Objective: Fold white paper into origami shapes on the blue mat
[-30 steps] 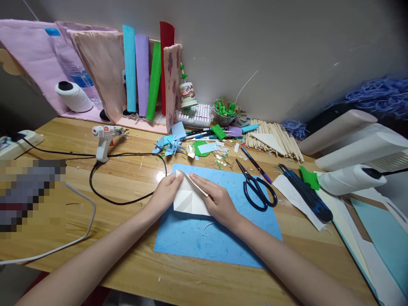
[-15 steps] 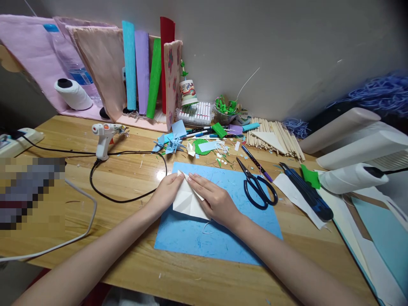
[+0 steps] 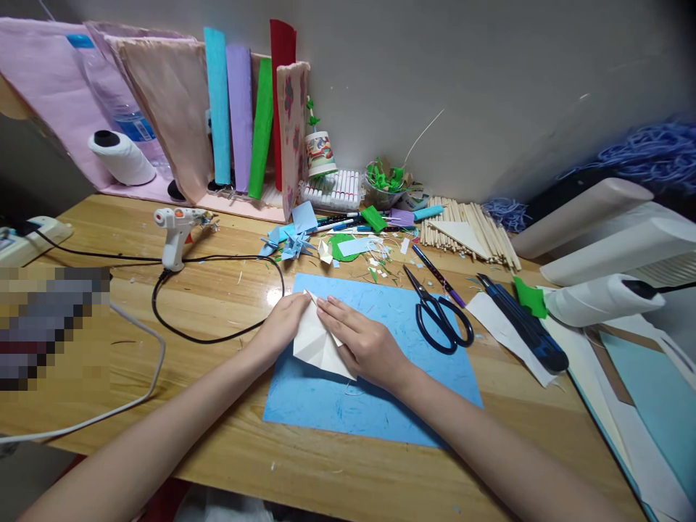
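A white sheet of folded paper, creased into angled facets, is held between my two hands over the blue mat. My left hand grips its left edge, thumb near the pointed top corner. My right hand lies along the right side, fingers pressed together on the paper and pointing at the same corner. Part of the paper is hidden under the right hand. Black-handled scissors lie on the mat's right side, partly open. A short loop of white thread shows on the mat below the paper.
A white glue gun stands at left with its black cord looping towards the mat. Blue folded paper pieces, scraps and pens lie behind the mat. To the right are a purple pen, a utility knife, wooden sticks and a thread spool.
The paper has tilted slightly between my hands, and its lower right corner has shifted a little down and left. My right hand has moved slightly left. Both hands keep their hold.
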{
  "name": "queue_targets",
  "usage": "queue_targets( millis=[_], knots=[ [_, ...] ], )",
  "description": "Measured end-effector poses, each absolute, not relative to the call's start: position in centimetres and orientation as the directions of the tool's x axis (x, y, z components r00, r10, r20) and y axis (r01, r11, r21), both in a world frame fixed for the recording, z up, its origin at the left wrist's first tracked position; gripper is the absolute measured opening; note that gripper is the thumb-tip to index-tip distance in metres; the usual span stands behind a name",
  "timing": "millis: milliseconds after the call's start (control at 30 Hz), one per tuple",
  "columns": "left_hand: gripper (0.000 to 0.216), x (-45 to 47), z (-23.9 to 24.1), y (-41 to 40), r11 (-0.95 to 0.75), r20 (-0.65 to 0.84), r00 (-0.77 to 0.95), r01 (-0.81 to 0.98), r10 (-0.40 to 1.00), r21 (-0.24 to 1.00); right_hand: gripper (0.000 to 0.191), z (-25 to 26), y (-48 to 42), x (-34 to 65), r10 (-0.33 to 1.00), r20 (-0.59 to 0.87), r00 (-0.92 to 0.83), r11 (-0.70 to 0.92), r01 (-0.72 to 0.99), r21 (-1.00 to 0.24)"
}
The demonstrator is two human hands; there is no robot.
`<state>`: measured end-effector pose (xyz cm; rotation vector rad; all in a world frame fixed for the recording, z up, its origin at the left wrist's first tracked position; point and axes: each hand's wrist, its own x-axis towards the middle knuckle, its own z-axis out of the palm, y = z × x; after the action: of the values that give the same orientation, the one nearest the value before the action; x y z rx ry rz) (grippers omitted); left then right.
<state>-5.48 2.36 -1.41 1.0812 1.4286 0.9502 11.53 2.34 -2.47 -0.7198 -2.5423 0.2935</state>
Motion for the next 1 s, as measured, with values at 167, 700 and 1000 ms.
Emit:
queue_targets(
  millis=[167,700,1000],
  knots=[
    [0.025,-5.55,-1.55,2.36,0.264,-0.259,-0.050,0.163,0.964,0.951,0.047,-2.45,2.29,11.49,0.529,0.383,-0.757,0.846,0.434,-0.309],
    [0.035,-5.39,-2.25,2.35,0.340,-0.333,0.082,-0.085,0.939,0.937,0.046,-2.37,2.00,11.35,0.519,0.418,-0.746,0.854,0.471,-0.220],
    [0.034,-5.30,-1.73,2.14,0.370,-0.371,0.017,-0.142,0.928,0.918,0.044,-2.13,1.89,11.32,0.518,0.434,-0.737,0.854,0.475,-0.212]
  ],
)
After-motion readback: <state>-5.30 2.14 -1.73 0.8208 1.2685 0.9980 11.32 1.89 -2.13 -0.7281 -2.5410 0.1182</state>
